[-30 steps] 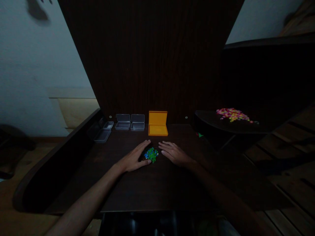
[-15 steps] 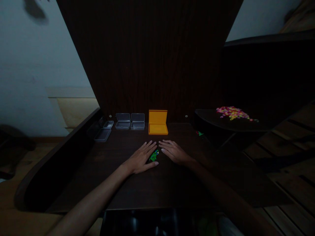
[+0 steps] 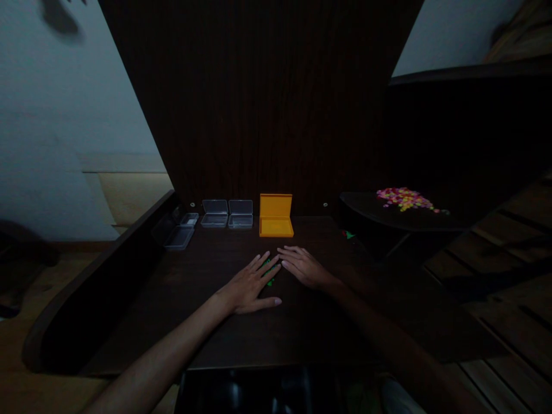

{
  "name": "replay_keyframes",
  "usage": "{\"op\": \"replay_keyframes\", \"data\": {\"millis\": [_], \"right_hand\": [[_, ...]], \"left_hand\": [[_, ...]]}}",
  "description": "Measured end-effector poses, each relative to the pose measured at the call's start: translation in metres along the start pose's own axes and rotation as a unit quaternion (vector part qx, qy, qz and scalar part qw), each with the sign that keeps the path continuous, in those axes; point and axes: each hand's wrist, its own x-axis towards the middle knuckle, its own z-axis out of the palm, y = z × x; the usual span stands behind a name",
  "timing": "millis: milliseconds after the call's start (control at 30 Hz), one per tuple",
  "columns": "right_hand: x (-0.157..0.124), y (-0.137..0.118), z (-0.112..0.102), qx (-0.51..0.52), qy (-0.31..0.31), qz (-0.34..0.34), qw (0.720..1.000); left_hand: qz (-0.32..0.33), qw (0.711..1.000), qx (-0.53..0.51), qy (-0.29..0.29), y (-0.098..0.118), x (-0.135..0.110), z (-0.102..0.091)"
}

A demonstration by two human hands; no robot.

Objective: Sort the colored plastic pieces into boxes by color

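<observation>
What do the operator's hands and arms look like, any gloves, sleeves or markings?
Bare human hands, no gloves: left hand and right hand. No rings, watch, bands, cables or markings visible. The left forearm is slim and shows no sleeve up to the picture's edge. The right forearm looks sleeveless too, but its lower end is too dark to be sure.

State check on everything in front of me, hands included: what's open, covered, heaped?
Left hand: open, fingers spread over the green pieces
Right hand: open, palm down, beside the left fingertips
Green pieces: loose, mostly covered
Orange box: open, lid upright
Two transparent boxes: open, lids raised
Small transparent case: too dark to tell
Pink and yellow pieces: heaped on the side shelf
</observation>
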Motion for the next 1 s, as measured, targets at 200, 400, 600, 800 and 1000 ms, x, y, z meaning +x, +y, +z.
{"op": "replay_keyframes", "data": {"millis": [200, 400, 600, 800, 1000], "right_hand": [[0.0, -0.001, -0.001, -0.003, -0.007, -0.001, 1.0], [-0.001, 0.001, -0.001, 0.005, -0.012, 0.004, 1.0], [-0.002, 0.002, 0.0, -0.001, -0.011, -0.009, 1.0], [-0.001, 0.001, -0.001, -0.014, -0.002, -0.016, 1.0], [-0.001, 0.001, -0.001, -0.015, 0.004, -0.018, 1.0]], "left_hand": [[0.005, 1.0, 0.004, -0.002, 0.004, -0.003, -0.003], [0.002, 1.0, 0.009, -0.005, 0.001, -0.004, -0.004], [-0.019, 1.0, 0.015, -0.004, -0.008, -0.007, -0.005], [0.0, 1.0, 0.006, -0.011, -0.008, -0.006, -0.005], [0.008, 1.0, 0.003, -0.016, -0.007, -0.005, -0.006]]}}
